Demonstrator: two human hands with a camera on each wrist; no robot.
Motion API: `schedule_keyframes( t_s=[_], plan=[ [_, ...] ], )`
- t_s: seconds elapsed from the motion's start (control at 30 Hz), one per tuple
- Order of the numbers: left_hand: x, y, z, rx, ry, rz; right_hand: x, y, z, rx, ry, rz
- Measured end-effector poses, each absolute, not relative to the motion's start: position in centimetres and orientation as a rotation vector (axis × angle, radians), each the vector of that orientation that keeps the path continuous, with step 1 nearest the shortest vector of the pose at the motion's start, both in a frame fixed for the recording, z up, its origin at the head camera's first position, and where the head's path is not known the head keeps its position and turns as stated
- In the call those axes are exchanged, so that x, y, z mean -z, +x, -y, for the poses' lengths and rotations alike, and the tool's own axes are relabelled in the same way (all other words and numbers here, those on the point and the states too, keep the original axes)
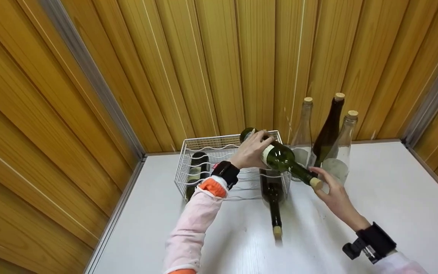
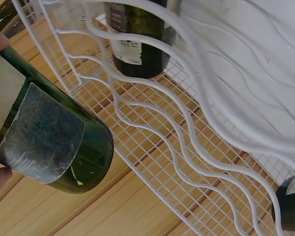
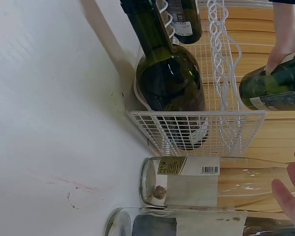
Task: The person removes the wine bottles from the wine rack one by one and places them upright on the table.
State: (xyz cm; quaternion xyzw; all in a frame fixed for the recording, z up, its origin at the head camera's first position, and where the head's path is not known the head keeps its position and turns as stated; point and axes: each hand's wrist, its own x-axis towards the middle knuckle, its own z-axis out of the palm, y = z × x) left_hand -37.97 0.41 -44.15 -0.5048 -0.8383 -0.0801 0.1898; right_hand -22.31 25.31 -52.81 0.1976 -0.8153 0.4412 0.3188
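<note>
A green wine bottle [image 1: 281, 158] with a cork slants over the right side of a white wire rack [image 1: 226, 136]. My left hand [image 1: 252, 150] grips its labelled body near the base; in the left wrist view that base [image 2: 96, 152] hangs beside the wavy rails. Close by the corked neck is my right hand [image 1: 335, 196], fingers loosely spread and thumb apart. Another corked bottle [image 1: 274, 198] lies in the rack's right side, its neck pointing toward me. Dark bottles [image 1: 199, 163] lie at the rack's left end, partly hidden by wires.
Right of the rack stand a clear corked bottle [image 1: 305, 118], a dark brown one [image 1: 329, 125] and a second clear one [image 1: 346, 140], behind my right hand. Wood-panelled walls [image 1: 219, 68] rise around the white table [image 1: 143, 228].
</note>
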Motion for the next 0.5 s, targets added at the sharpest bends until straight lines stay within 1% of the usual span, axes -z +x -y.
schedule_keyframes(
  t_s=[0.2, 0.5],
  plan=[
    [43.0, -37.0, 0.0, 0.278, -1.381, 2.297, 52.8, -22.7, -24.9, -1.026, 0.477, 2.072],
    [41.7, -35.7, 0.6, 0.431, -1.314, 2.226, 52.0, -22.7, -24.3, -1.232, 0.523, 2.121]
  ],
)
